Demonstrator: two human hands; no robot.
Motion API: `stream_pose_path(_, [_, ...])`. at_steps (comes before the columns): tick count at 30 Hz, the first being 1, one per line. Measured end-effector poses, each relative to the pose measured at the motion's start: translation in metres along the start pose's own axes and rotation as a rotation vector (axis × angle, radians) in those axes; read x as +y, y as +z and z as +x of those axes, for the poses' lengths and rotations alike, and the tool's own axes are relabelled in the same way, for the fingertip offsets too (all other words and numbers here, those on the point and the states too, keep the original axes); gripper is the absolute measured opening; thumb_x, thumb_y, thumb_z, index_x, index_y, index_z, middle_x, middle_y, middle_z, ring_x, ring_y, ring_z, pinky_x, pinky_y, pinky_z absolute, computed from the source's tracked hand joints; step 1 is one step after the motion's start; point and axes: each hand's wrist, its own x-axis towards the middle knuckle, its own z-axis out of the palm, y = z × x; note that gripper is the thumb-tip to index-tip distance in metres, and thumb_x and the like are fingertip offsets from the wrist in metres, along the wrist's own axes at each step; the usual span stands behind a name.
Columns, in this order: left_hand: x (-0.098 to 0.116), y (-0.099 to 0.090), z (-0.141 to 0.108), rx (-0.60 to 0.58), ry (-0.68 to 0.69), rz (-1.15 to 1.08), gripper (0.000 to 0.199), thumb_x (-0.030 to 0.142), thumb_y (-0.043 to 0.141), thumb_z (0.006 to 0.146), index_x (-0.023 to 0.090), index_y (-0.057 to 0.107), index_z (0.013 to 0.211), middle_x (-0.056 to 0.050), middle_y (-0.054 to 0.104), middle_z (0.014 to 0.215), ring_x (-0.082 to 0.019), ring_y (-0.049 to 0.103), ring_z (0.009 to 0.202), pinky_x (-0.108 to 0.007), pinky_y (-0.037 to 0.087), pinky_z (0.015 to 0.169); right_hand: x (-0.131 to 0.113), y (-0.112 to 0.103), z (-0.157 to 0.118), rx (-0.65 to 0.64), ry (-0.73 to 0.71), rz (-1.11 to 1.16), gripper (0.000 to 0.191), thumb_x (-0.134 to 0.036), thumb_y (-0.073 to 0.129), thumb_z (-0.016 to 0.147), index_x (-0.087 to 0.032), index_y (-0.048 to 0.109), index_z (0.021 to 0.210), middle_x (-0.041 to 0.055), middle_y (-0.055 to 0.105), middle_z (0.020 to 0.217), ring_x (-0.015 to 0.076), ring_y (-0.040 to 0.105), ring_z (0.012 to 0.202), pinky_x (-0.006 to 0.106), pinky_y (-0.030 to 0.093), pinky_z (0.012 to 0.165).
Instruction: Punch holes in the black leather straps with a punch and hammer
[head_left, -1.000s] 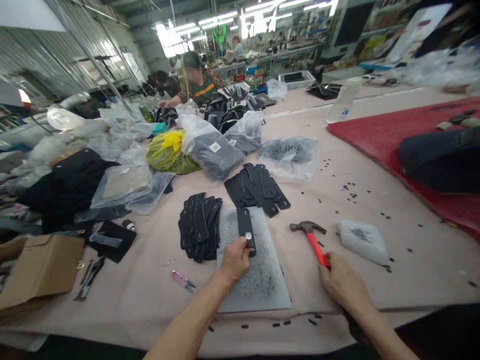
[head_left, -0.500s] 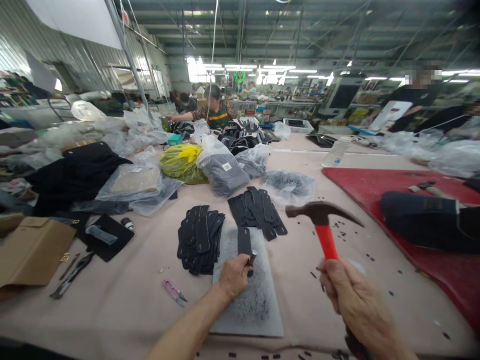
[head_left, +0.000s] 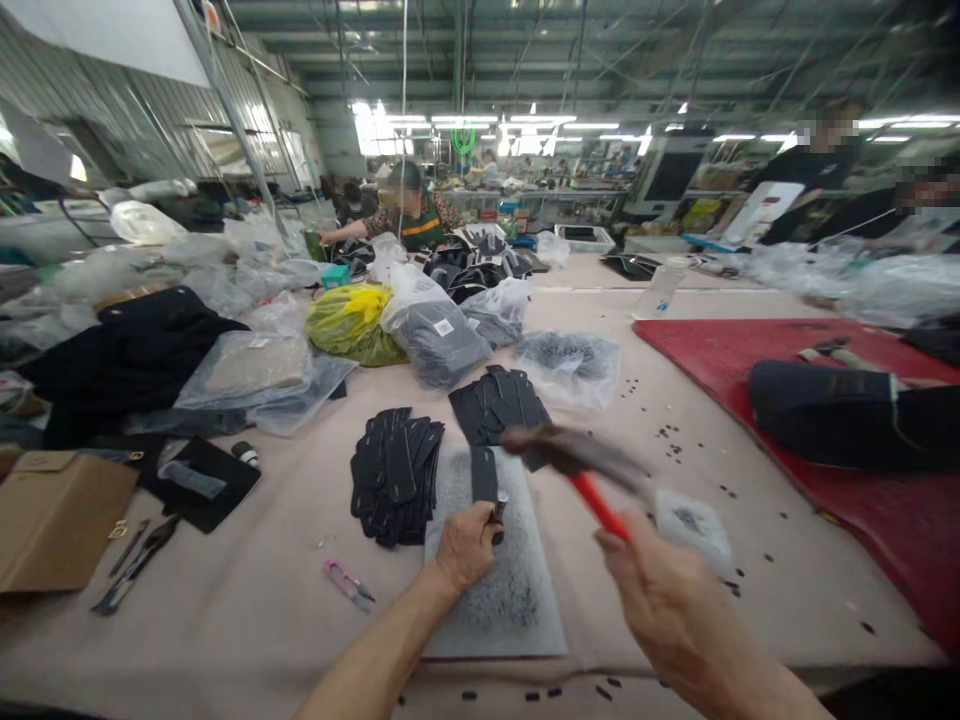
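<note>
My left hand (head_left: 466,545) is closed around a short metal punch (head_left: 500,508), its struck end showing above the fingers. Under that hand lies a black strip (head_left: 484,474) with a small slot near its far end, on a speckled grey board (head_left: 491,610). My right hand (head_left: 664,580) grips a claw hammer (head_left: 577,455) with a red handle, blurred by motion, its head up and to the right of the punch. A pile of black strips (head_left: 394,475) lies left of the board, and another pile (head_left: 495,403) lies behind it.
Pink thread snips (head_left: 347,583) lie left of the board. To the right are a small clear bag (head_left: 694,530), scattered black bits and a red mat (head_left: 810,400). Filled plastic bags (head_left: 435,330) stand behind the piles. A cardboard box (head_left: 64,515) is at left; a person (head_left: 420,215) sits across the table.
My right hand has swung the hammer left and down, closer to the punch. My left hand keeps the punch on the strip. The whole view has shifted slightly.
</note>
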Motion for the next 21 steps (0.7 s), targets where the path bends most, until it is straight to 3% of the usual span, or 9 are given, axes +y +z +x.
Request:
stream_pose_path(2, [-0.001, 0.001, 0.0, -0.004, 0.01, -0.004, 0.014, 0.007, 0.053, 0.082, 0.02, 0.057, 0.083, -0.001, 0.065, 0.075, -0.017, 0.062, 0.072, -0.025, 0.042, 0.064, 0.004, -0.001, 0.003, -0.161, -0.048, -0.104, 0.035, -0.044, 0.037, 0.098, -0.024, 0.045, 0.071, -0.0036, 0.048, 0.046, 0.0131, 0.041, 0.035, 0.029, 0.017, 0.041])
stream_pose_path(4, [-0.001, 0.001, 0.0, -0.003, 0.008, -0.001, 0.013, 0.008, 0.053, 0.082, 0.02, 0.057, 0.083, -0.001, 0.065, 0.074, -0.017, 0.062, 0.072, -0.025, 0.042, 0.065, 0.003, -0.01, 0.009, -0.177, -0.041, -0.126, 0.035, -0.046, 0.039, 0.097, -0.024, 0.046, 0.071, -0.0044, 0.047, 0.045, 0.0126, 0.04, 0.034, 0.029, 0.017, 0.041])
stream_pose_path(8, [0.0, 0.001, -0.001, -0.002, -0.022, 0.019, 0.011, 0.01, 0.054, 0.083, 0.02, 0.058, 0.082, -0.001, 0.065, 0.073, -0.017, 0.063, 0.072, -0.025, 0.042, 0.064, -0.008, -0.025, 0.015, 0.172, 0.06, 0.097, 0.03, -0.04, 0.037, 0.099, -0.023, 0.05, 0.079, -0.0034, 0.05, 0.051, 0.0125, 0.048, 0.042, 0.025, 0.03, 0.043])
stream_pose_path(9, [0.0, 0.0, -0.001, -0.004, -0.019, 0.018, 0.011, 0.01, 0.054, 0.083, 0.02, 0.058, 0.083, -0.001, 0.065, 0.074, -0.017, 0.063, 0.072, -0.025, 0.042, 0.065, -0.008, -0.022, 0.013, 0.203, 0.047, 0.131, 0.03, -0.04, 0.036, 0.099, -0.022, 0.051, 0.079, -0.0027, 0.051, 0.052, 0.0128, 0.048, 0.043, 0.025, 0.031, 0.044])
stream_pose_path(11, [0.0, 0.0, 0.0, -0.001, -0.004, 0.012, 0.012, 0.01, 0.053, 0.082, 0.02, 0.058, 0.083, -0.002, 0.065, 0.074, -0.017, 0.063, 0.072, -0.025, 0.042, 0.064, -0.003, -0.011, 0.005, 0.097, 0.003, 0.095, 0.035, -0.044, 0.035, 0.098, -0.023, 0.051, 0.074, -0.0018, 0.05, 0.05, 0.0129, 0.044, 0.04, 0.027, 0.025, 0.042])
stream_pose_path(13, [0.0, 0.0, 0.0, 0.001, 0.007, 0.005, 0.013, 0.009, 0.052, 0.082, 0.02, 0.059, 0.084, -0.002, 0.066, 0.075, -0.017, 0.063, 0.071, -0.025, 0.042, 0.064, 0.011, 0.003, -0.004, -0.157, 0.032, -0.012, 0.038, -0.049, 0.04, 0.095, -0.023, 0.05, 0.07, -0.0017, 0.05, 0.048, 0.0128, 0.04, 0.038, 0.028, 0.019, 0.043])
stream_pose_path(15, [0.0, 0.001, 0.001, 0.004, -0.001, 0.006, 0.012, 0.01, 0.053, 0.082, 0.02, 0.058, 0.082, -0.002, 0.066, 0.074, -0.017, 0.063, 0.07, -0.025, 0.043, 0.064, 0.034, 0.012, -0.011, -0.322, 0.169, -0.053, 0.038, -0.052, 0.042, 0.093, -0.023, 0.05, 0.07, -0.0007, 0.051, 0.05, 0.0138, 0.043, 0.043, 0.028, 0.019, 0.046])
stream_pose_path(21, [-0.002, 0.0, 0.001, 0.013, -0.006, -0.026, 0.009, 0.013, 0.054, 0.084, 0.02, 0.059, 0.083, -0.003, 0.068, 0.077, -0.018, 0.065, 0.074, -0.026, 0.046, 0.068, 0.117, 0.053, -0.044, -0.452, 0.829, 0.296, 0.044, -0.057, 0.024, 0.093, -0.023, 0.043, 0.071, -0.0032, 0.044, 0.052, 0.0123, 0.036, 0.038, 0.025, 0.027, 0.039])
